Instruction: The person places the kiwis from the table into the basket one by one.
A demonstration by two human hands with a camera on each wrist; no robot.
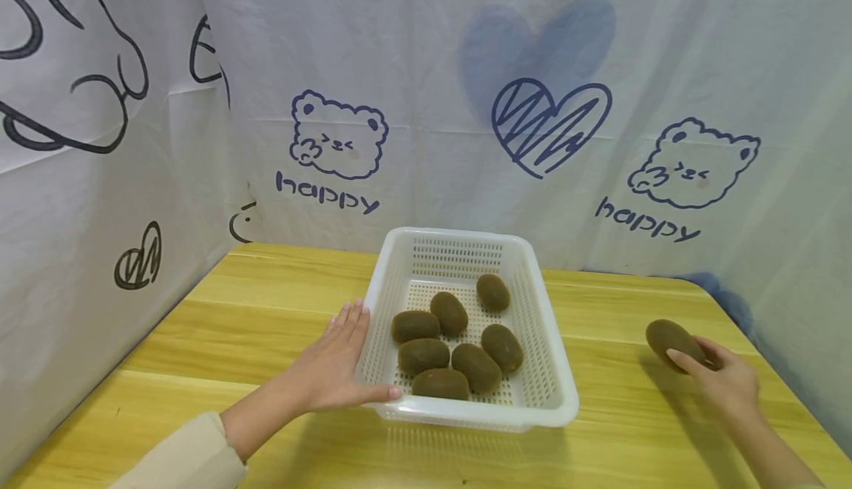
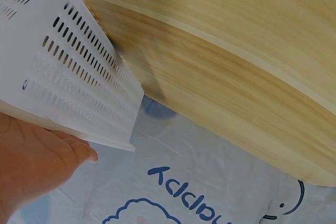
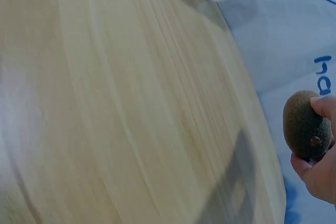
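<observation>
My left hand (image 1: 333, 371) lies flat against the left wall of the white basket (image 1: 552, 371), fingers straight and together, thumb stretched along the near rim. The left wrist view confirms it: my palm (image 2: 31, 166) presses on the slotted side of the basket (image 2: 63, 77), gripping nothing.

My right hand (image 1: 722, 382) is curled round a single kiwi (image 1: 668, 337), well to the right of the basket and near the right edge of the wooden table (image 1: 233, 326). The right wrist view shows the kiwi (image 3: 304, 124) pinched between my fingertips (image 3: 323, 106) and thumb, clear of the table (image 3: 131, 103) surface, its stem end facing the camera.

Inside the basket lie seven more kiwis (image 1: 452, 348): one alone toward the far right, the other six clustered in the near half, several touching one another. The basket stands level on the table, roughly at its middle.

A white cloth (image 1: 466, 67) printed with blue hearts, bears and the word "happy" hangs behind and to both sides of the table.
</observation>
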